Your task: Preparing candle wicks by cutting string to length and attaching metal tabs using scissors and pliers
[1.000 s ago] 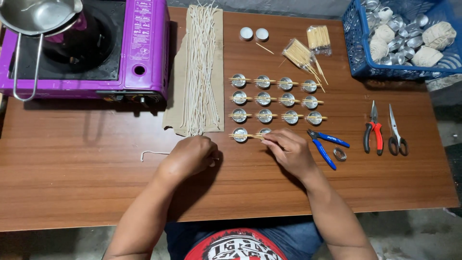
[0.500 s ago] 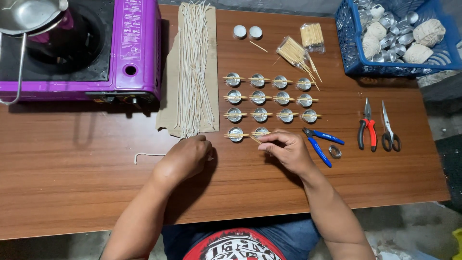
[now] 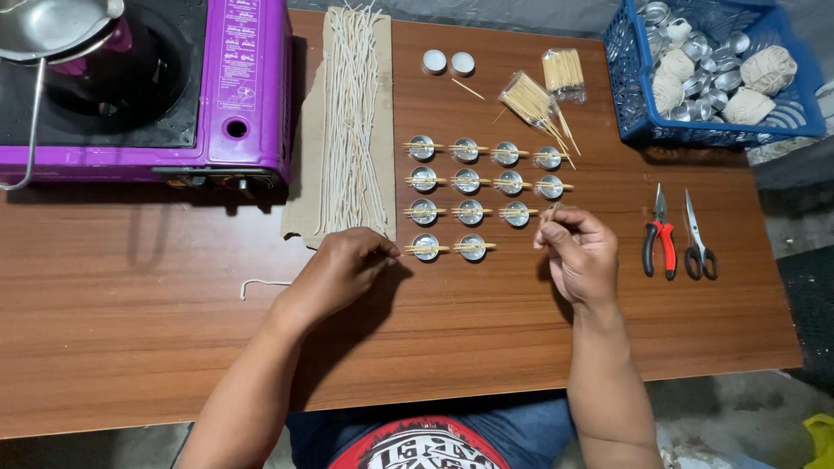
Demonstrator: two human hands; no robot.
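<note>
Right hand (image 3: 580, 254) shifted right, grip pinching toothpick (image 3: 552, 211) (thin).

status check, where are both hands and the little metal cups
Left hand closed by the wick strands, near the bottom-row cups. Right hand pinching a thin stick at the grid's right end. Red pliers and scissors lie clear, right.

left hand (image 3: 340, 267) curled knuckles-up, right hand (image 3: 580, 252) pinching
</note>
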